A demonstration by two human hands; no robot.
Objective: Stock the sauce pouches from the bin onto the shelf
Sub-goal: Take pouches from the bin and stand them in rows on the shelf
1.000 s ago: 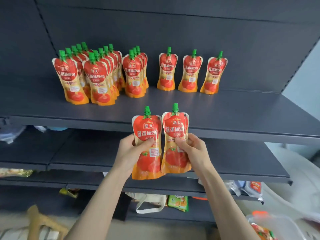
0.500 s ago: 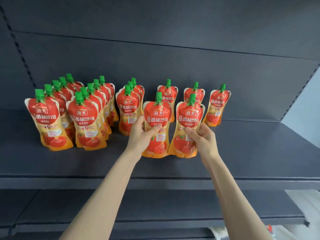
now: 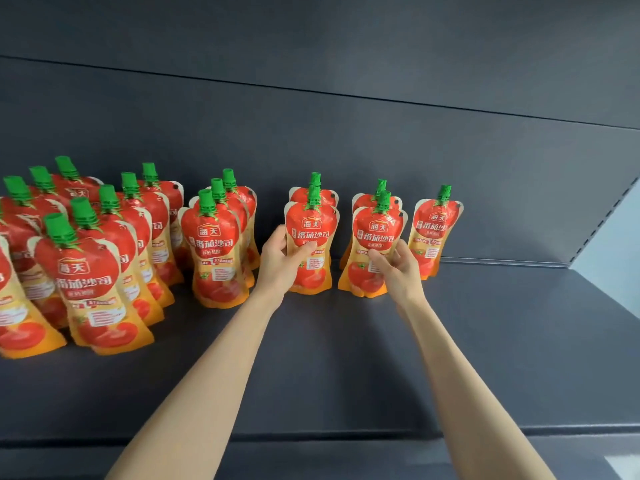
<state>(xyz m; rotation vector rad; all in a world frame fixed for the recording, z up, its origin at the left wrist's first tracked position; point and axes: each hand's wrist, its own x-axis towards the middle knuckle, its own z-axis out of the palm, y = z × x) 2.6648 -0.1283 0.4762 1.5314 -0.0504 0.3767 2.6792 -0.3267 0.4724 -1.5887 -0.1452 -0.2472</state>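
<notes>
A dark grey metal shelf [image 3: 485, 358] takes two more tomato sauce pouches as a person, arms apart, stands one in each hand before the rear pouches [image 3: 363, 200] against the back panel [image 3: 346, 140]. The left hand [image 3: 280, 263] grips the left pouch [image 3: 311, 223] at its waist, thumb across the label. The right hand [image 3: 398, 268] pinches the right pouch [image 3: 377, 230] likewise. Both bases look down on, or just off, the deck. Done well, each should be seated flat on its gusset, label forward, green cap [image 3: 313, 195] in line with the pouch behind, and released only once it stands alone; the soft bodies would likely tip a neighbour if nudged. Deeper rows [image 3: 90, 271] crowd the left and a single pouch [image 3: 434, 226] stands at the right on the matte, level deck. A pale wall [image 3: 609, 237] shows beyond the shelf's end; the bin is out of view.
</notes>
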